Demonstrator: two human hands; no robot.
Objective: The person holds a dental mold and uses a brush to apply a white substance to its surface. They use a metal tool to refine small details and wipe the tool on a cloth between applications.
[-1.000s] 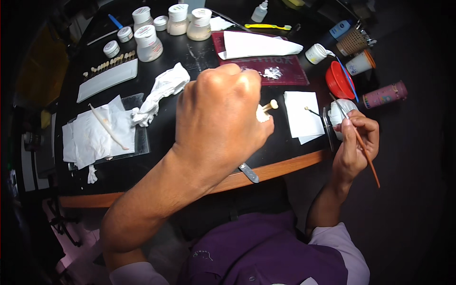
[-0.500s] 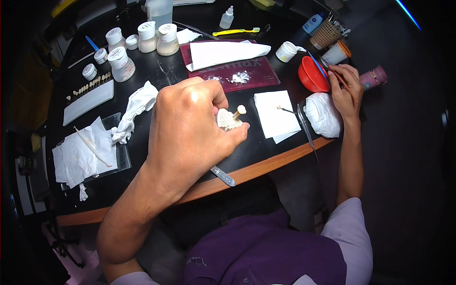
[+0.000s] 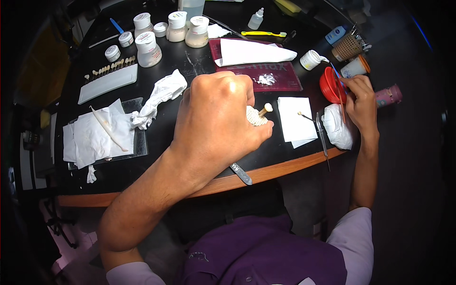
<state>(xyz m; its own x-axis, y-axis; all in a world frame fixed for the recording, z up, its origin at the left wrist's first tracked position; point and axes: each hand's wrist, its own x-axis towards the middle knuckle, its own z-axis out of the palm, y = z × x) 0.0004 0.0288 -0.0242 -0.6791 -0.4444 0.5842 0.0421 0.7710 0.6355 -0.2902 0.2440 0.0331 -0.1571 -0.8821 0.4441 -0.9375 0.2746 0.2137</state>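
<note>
My left hand (image 3: 221,114) is raised over the table's front, fingers closed around a small white honeycomb firing tray (image 3: 257,117). A short peg (image 3: 262,111) stands tilted out of the tray, a pale tooth-coloured piece (image 3: 268,107) on its end. At the right, my right hand (image 3: 362,102) is closed by a red rubber bowl (image 3: 330,88). Its fingertips pinch a thin reddish-brown stick, apparently a brush (image 3: 343,107), which crosses the bowl's side; its tip is hard to make out. A thin blue stick (image 3: 335,70) leans at the bowl's rim.
Below my right hand lies a wrapped white bundle (image 3: 338,129); tweezers (image 3: 322,137) and a white paper pad (image 3: 297,121) are beside it. Behind stand powder jars (image 3: 149,52) and a maroon slab (image 3: 285,78) with white powder. Crumpled tissue (image 3: 161,97) and a shade-tab holder (image 3: 108,85) lie left.
The whole view has shifted, so the table and both hands appear farther right. The thin stick in my right hand has swung from pointing up-left to hanging down across the bowl's side.
</note>
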